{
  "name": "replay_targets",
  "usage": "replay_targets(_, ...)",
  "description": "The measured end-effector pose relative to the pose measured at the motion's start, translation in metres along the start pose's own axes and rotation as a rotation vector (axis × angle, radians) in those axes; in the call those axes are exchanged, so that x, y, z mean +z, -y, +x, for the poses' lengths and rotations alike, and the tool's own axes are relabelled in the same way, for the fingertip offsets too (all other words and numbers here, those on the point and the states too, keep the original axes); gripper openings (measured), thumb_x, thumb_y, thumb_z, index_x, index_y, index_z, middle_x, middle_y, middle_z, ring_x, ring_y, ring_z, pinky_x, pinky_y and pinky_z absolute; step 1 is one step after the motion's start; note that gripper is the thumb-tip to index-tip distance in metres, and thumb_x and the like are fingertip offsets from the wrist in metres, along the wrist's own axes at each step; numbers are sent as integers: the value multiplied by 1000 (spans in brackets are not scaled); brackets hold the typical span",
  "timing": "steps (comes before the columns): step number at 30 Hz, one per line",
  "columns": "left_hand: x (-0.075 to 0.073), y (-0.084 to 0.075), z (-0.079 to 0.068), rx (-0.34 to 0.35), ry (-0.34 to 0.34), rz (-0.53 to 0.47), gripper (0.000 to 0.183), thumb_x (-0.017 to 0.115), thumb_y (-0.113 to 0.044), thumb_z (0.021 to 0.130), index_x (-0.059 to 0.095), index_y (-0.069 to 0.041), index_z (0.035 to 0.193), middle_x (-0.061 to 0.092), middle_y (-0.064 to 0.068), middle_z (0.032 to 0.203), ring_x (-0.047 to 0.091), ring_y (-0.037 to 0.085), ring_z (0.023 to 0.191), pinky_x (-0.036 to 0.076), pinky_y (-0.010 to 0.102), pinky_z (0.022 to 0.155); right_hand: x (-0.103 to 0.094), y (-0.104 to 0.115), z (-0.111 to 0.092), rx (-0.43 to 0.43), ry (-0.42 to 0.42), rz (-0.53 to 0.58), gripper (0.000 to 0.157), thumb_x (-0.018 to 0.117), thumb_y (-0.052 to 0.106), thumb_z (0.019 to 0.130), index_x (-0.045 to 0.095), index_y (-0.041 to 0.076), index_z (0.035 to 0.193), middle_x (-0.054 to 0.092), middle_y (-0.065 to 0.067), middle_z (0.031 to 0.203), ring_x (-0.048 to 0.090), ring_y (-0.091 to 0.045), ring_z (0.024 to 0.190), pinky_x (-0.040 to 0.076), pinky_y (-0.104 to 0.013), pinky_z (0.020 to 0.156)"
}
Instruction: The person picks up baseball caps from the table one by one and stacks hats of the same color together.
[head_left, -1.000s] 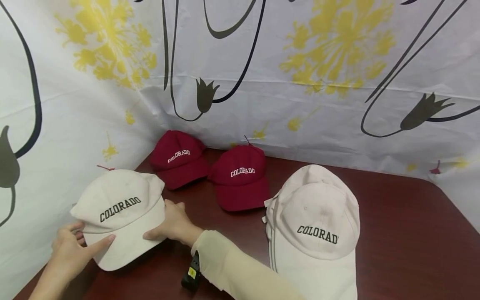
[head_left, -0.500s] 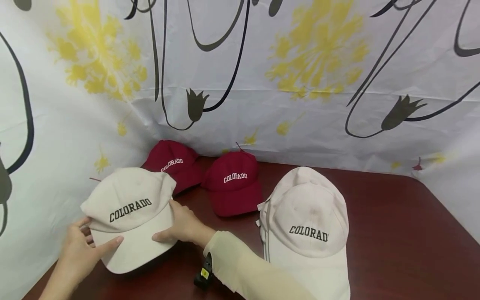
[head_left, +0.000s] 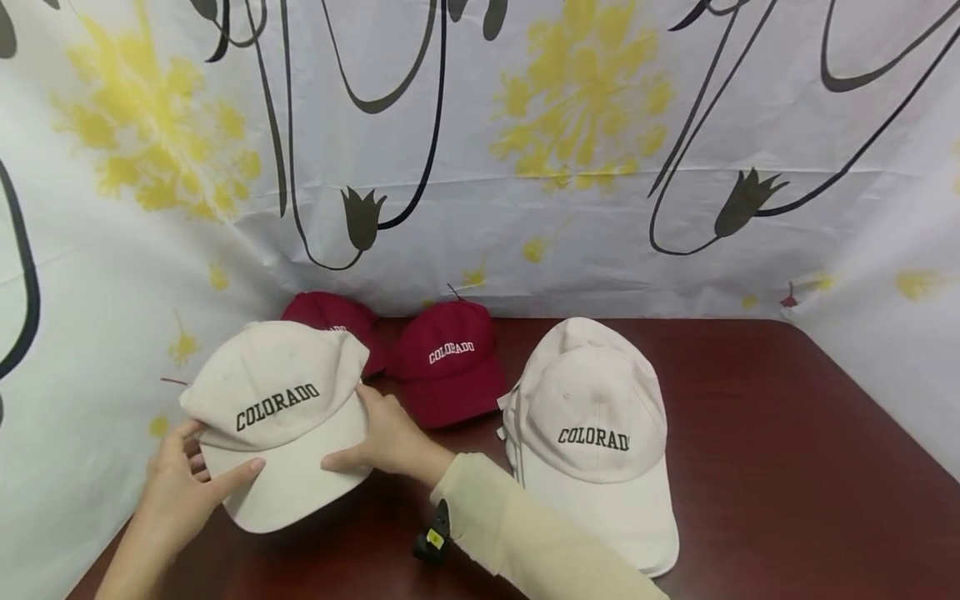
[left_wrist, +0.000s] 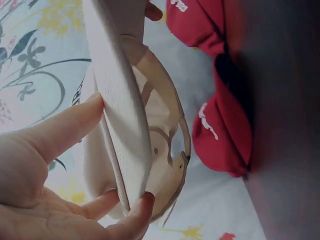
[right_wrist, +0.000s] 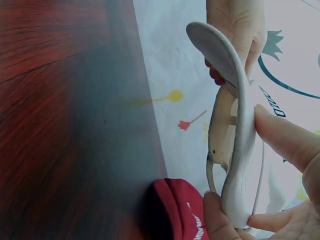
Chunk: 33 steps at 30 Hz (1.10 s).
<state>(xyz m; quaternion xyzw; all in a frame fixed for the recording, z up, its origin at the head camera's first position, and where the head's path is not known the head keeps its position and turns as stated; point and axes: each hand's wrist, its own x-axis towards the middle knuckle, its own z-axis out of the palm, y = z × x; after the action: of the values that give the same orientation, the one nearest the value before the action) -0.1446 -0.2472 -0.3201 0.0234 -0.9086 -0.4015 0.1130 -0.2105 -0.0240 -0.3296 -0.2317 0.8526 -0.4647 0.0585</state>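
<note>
A cream baseball cap with dark COLORADO lettering is held up between both hands, front and brim toward me. My left hand pinches the left side of the brim, thumb on top and fingers beneath. The right hand grips the brim's opposite side in the same manner. In the left wrist view, the brim stands edge-on with the cap's hollow inside and rear strap opening showing. The right wrist view has the brim between thumb and fingers, with the left hand beyond it.
Two dark red COLORADO caps sit at the back, one partly hidden behind the held cap, the other beside it. Nested cream caps lie on the reddish-brown table. A patterned white cloth walls the back and sides.
Both hands have lifted the cream cap and brought it a little rightward; it now covers more of the rear red cap. The head view has also shifted. The grip on the brim is unchanged.
</note>
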Motion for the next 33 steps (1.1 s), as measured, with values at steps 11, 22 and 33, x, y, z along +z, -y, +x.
replay_targets(11,8,-37,8,-3,88,-10,91,75,-25,77,14,10,136,39,32,115,51,45,98,50,38,68,-45,7,-28,-58,-87,0,85,84,29,64,42,6,134,57,-4,98,51,-12,84,44,-23,71)
replay_targets(22,33,-105,31,150,110,-42,91,77,-31,74,19,4,135,32,28,119,50,41,100,47,47,74,-113,7,-60,26,-246,-33,97,86,25,62,30,-1,138,39,-17,132,43,-24,113,35,-37,95)
replay_targets(33,83,-164,36,251,208,-180,81,80,-22,70,28,1,127,33,22,117,53,32,99,48,41,76,-168,-4,-122,68,-357,-36,94,83,14,66,26,-3,139,46,-19,120,53,-28,90,48,-33,69)
